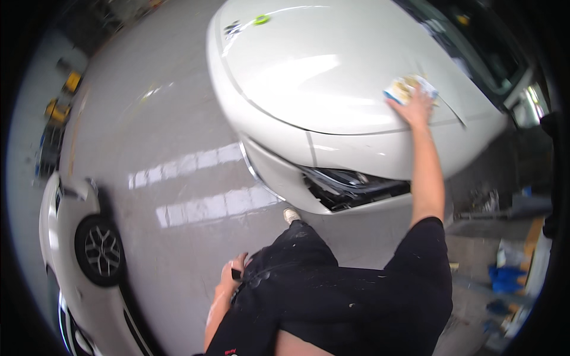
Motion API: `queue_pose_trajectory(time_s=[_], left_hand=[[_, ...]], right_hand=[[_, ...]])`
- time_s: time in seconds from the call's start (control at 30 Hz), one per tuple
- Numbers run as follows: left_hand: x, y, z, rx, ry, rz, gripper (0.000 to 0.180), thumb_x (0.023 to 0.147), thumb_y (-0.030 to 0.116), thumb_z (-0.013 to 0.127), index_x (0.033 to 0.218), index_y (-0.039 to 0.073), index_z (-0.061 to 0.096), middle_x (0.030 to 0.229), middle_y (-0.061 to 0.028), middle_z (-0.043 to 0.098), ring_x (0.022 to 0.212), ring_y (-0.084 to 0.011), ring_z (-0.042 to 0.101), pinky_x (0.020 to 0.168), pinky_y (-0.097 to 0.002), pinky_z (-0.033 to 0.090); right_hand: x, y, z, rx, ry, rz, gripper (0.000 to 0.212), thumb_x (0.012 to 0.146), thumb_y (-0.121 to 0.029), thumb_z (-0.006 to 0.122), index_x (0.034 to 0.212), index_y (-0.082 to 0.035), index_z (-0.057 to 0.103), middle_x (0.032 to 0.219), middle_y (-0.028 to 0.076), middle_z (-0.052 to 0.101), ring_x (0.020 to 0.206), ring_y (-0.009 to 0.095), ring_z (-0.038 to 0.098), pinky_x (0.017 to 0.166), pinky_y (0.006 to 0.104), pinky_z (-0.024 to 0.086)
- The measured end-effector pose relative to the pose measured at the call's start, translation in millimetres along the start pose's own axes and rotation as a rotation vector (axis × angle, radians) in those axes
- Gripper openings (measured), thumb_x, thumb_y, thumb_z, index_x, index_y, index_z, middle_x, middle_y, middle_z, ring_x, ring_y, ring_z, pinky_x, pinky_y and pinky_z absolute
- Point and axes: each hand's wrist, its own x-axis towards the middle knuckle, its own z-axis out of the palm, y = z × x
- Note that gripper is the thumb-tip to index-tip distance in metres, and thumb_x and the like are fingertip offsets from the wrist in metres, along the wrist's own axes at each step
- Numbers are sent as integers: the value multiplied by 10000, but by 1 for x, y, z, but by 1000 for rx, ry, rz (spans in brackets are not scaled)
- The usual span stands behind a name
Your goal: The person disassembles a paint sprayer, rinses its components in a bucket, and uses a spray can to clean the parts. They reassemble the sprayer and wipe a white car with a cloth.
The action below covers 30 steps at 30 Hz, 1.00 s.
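Note:
My right arm reaches out over the white car hood [285, 89]. At its end my right hand [417, 107] presses on a crumpled white, yellow and blue cloth or packet [405, 89], its thumb out to the left and its fingers over the near side. The exact kind of this bundle is blurred. Low beside my left hip hangs my left hand [233, 272], next to my dark trousers. A small black piece [236, 275] shows at that hand; whether it is held or worn is unclear, and the fingers are partly hidden.
A green tape roll [261, 20] and small items [233, 27] lie on the hood's far left. Below the hood's edge is a dark headlight area [356, 187]. Another car [71, 249] stands at the left. Shelving with blue items [506, 279] is at the right.

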Motion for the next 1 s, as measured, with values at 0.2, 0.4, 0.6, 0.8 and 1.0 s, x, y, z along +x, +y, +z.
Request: queue_pose_trajectory(time_s=[0.2,0.4,0.6,0.8,1.0], left_hand=[[52,17,-39,4,57,65,467,1029,422,579,1312,53,630,1160,-225,715,1109,-430,669,939,-500,542],[97,14,-77,-43,-30,164,414,1030,369,581,1274,37,621,1147,-230,703,1097,-430,665,941,-503,533],[143,-29,-94,-61,4,224,406,989,344,645,1218,9,640,1094,-221,701,1055,-404,682,915,-498,548],[175,-114,-145,-174,63,163,443,990,338,645,1290,14,617,1184,-244,690,1119,-412,666,951,-500,539],[201,-170,-259,-835,126,183,495,1029,232,648,1471,44,532,1291,-162,703,1187,-294,679,1018,-409,526]], right_hand=[[33,28,12,-83,-46,-75,713,874,-313,749,1474,-41,476,1275,221,666,1144,400,672,949,495,557],[48,41,-3,-23,-55,-128,587,874,-295,737,1364,-17,573,1142,244,724,1073,425,699,925,510,561],[65,35,3,-344,-112,-70,408,860,-214,746,1192,-14,617,998,234,751,983,437,722,875,530,567],[59,-29,-69,-251,201,181,427,891,-243,755,1267,-85,629,1050,183,768,955,417,736,818,512,584],[22,-245,-151,102,440,-30,491,872,-128,764,1344,-89,635,1100,188,761,1011,401,731,845,468,579]])
